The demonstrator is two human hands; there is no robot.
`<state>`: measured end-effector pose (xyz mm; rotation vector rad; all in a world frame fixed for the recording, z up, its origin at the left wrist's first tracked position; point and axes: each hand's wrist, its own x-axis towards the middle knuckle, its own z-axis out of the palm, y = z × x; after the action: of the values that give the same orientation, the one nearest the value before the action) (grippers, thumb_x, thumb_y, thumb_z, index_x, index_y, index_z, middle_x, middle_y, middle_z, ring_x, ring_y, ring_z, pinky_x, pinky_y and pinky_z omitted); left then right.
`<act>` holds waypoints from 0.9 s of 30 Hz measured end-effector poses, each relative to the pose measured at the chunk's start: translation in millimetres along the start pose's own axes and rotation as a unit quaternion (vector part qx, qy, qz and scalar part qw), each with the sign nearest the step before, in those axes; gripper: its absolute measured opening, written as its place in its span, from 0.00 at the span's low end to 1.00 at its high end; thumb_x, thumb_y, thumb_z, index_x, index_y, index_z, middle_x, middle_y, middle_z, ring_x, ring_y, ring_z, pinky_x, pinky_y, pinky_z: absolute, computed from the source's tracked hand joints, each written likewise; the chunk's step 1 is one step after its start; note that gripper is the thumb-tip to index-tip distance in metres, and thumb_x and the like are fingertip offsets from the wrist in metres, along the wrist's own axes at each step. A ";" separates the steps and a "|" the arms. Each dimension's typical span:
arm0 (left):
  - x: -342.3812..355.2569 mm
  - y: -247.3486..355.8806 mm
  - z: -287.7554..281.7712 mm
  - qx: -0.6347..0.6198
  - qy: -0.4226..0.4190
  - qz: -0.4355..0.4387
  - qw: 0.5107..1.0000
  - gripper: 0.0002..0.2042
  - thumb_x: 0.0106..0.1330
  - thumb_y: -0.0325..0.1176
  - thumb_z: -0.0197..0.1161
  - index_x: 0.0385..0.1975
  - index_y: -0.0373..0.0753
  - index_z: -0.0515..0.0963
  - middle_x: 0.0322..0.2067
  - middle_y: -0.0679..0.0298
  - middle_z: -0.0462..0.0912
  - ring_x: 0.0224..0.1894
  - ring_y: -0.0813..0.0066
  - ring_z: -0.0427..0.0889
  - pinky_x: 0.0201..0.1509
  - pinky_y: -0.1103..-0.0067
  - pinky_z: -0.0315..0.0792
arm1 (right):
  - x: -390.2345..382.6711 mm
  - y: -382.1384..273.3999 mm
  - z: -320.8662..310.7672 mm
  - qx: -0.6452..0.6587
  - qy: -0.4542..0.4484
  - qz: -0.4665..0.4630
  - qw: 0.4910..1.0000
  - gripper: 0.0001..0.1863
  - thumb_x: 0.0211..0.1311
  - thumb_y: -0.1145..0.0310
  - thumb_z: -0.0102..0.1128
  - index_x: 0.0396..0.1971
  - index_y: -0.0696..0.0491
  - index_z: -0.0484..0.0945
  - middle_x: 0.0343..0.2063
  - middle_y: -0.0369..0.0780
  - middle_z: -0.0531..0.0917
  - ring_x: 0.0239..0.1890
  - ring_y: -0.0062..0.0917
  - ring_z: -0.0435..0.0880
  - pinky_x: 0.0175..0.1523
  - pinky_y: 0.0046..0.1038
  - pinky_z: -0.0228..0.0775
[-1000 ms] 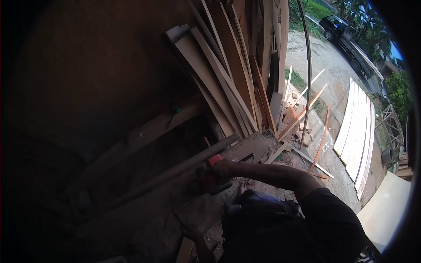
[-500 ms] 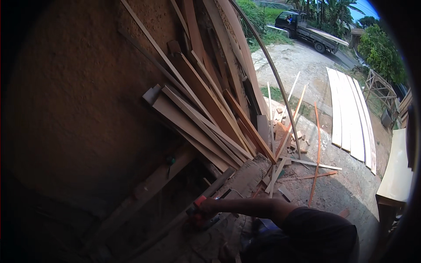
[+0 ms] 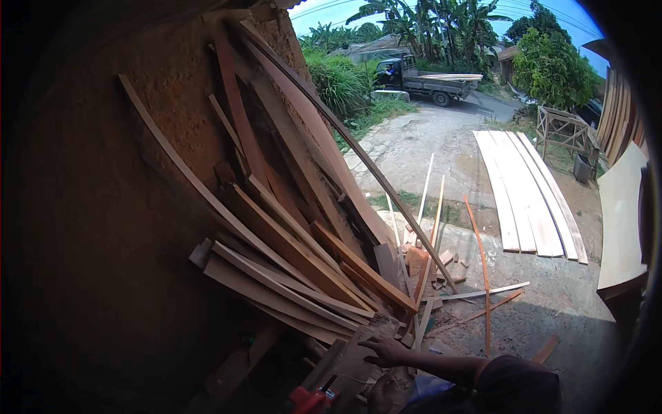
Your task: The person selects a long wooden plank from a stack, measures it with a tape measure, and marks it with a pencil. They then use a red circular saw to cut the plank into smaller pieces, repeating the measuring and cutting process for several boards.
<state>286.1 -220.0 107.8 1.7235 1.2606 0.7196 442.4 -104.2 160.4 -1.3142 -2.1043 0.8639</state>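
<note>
Head view: right hand (image 3: 387, 350) spread flat, fingers extended, resting on a pale board (image 3: 358, 353) at foot of plank stack (image 3: 296, 276) leaning on mud wall (image 3: 124, 207); nothing gripped. Left hand (image 3: 383, 395) low in shadow beside red tool (image 3: 312, 399); grip cannot be told. Risk: leaning planks sliding onto hand if board shifts; splinters likely. Versus half a second ago: arm drawn nearer, view tilted up, truck (image 3: 422, 79) larger.
</note>
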 end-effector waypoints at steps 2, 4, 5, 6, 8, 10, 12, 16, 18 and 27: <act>38.0 12.4 4.0 0.042 0.039 0.024 0.998 0.21 0.65 0.42 0.60 0.53 0.35 0.75 0.53 0.49 0.78 0.58 0.50 0.74 0.61 0.62 0.67 | -14.3 37.8 -15.6 -0.021 0.031 0.039 0.999 0.30 0.63 0.52 0.61 0.63 0.46 0.68 0.52 0.51 0.75 0.56 0.46 0.75 0.59 0.44 0.69; 78.8 14.6 8.9 0.102 0.096 0.043 0.989 0.22 0.64 0.42 0.61 0.53 0.36 0.75 0.53 0.49 0.78 0.58 0.49 0.73 0.62 0.61 0.66 | -30.2 75.0 -32.8 -0.066 0.073 0.076 0.992 0.30 0.64 0.52 0.61 0.63 0.46 0.69 0.52 0.51 0.75 0.56 0.47 0.75 0.58 0.45 0.69; 96.3 11.5 8.4 0.136 0.128 0.041 0.982 0.22 0.63 0.43 0.62 0.53 0.36 0.75 0.53 0.49 0.77 0.59 0.49 0.73 0.63 0.61 0.65 | -36.1 85.3 -40.9 -0.047 0.050 0.107 0.992 0.30 0.63 0.51 0.60 0.63 0.45 0.69 0.52 0.51 0.75 0.56 0.48 0.75 0.59 0.45 0.69; 114.6 6.5 3.7 0.172 0.164 0.036 0.971 0.23 0.62 0.43 0.62 0.54 0.36 0.74 0.54 0.49 0.77 0.59 0.48 0.72 0.63 0.60 0.65 | -36.2 86.7 -52.2 -0.029 0.029 0.127 0.991 0.30 0.63 0.51 0.60 0.63 0.45 0.69 0.52 0.51 0.75 0.57 0.48 0.75 0.59 0.45 0.68; 138.3 -9.3 2.2 0.221 0.200 0.008 0.955 0.24 0.61 0.43 0.63 0.54 0.36 0.74 0.54 0.49 0.77 0.60 0.47 0.71 0.64 0.60 0.63 | -41.0 110.6 -61.1 -0.017 0.038 0.128 0.991 0.29 0.61 0.49 0.61 0.61 0.40 0.71 0.54 0.49 0.75 0.56 0.48 0.76 0.58 0.44 0.71; 158.2 -32.4 9.1 0.236 0.199 -0.036 0.950 0.24 0.62 0.44 0.62 0.54 0.36 0.74 0.55 0.50 0.76 0.61 0.48 0.70 0.65 0.59 0.62 | -46.7 134.5 -69.5 -0.028 -0.012 0.169 0.985 0.30 0.60 0.48 0.61 0.62 0.40 0.70 0.53 0.49 0.76 0.56 0.47 0.77 0.58 0.43 0.71; 163.3 -54.5 16.1 0.246 0.196 -0.094 0.944 0.25 0.62 0.45 0.61 0.55 0.36 0.73 0.55 0.51 0.76 0.61 0.49 0.69 0.66 0.59 0.60 | -55.6 149.0 -70.1 -0.024 -0.041 0.207 0.977 0.31 0.60 0.48 0.61 0.63 0.41 0.70 0.52 0.50 0.76 0.55 0.46 0.78 0.57 0.43 0.72; 186.9 -47.9 1.5 0.278 0.210 -0.161 0.923 0.25 0.65 0.49 0.56 0.56 0.38 0.73 0.57 0.52 0.74 0.63 0.51 0.67 0.68 0.59 0.57 | -32.9 177.1 -81.6 0.004 -0.053 0.276 0.960 0.29 0.59 0.51 0.61 0.60 0.46 0.73 0.49 0.51 0.77 0.51 0.46 0.80 0.56 0.42 0.73; 187.1 -41.6 10.0 0.275 0.213 -0.194 0.917 0.25 0.65 0.51 0.54 0.55 0.40 0.74 0.55 0.52 0.75 0.62 0.52 0.68 0.68 0.59 0.57 | -40.8 202.4 -76.0 0.009 -0.026 0.273 0.962 0.32 0.57 0.53 0.63 0.60 0.51 0.72 0.47 0.51 0.79 0.44 0.41 0.84 0.52 0.39 0.76; 222.1 -34.4 10.6 0.341 0.300 -0.310 0.836 0.19 0.67 0.51 0.51 0.46 0.46 0.79 0.52 0.59 0.79 0.60 0.57 0.70 0.66 0.56 0.58 | 47.3 195.0 -90.0 0.059 -0.002 0.224 0.973 0.30 0.59 0.53 0.62 0.58 0.53 0.74 0.48 0.50 0.79 0.41 0.41 0.84 0.48 0.38 0.76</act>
<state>351.2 -9.1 64.5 1.4546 2.6100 0.4310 601.1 25.4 80.6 -1.7540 -1.7494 1.1536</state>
